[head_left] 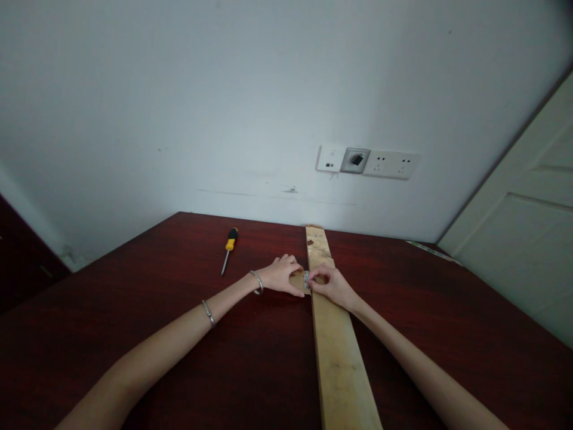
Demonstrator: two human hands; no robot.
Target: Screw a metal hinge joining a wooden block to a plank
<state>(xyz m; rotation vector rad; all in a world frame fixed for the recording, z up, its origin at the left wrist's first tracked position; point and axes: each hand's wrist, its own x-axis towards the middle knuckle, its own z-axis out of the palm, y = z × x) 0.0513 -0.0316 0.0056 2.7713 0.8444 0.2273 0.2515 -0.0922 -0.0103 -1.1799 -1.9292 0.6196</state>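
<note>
A long pale wooden plank (338, 349) lies lengthwise on the dark red table. Against its left edge sits a small wooden block (296, 280), with the thumb and fingers of my left hand (278, 276) closed around it. At the joint between block and plank is a small silvery metal piece (307, 279), which looks like a hinge. My right hand (332, 288) rests over the plank, its thumb and fingertips pinched together at the metal piece. What is between those fingertips is too small to make out.
A yellow and black screwdriver (230, 246) lies on the table (179, 269), left of the plank. The white wall (246, 119) with sockets (391, 164) stands behind the table. At the right are a flat strip (432, 252) near the table's edge and a white panelled door (528, 209).
</note>
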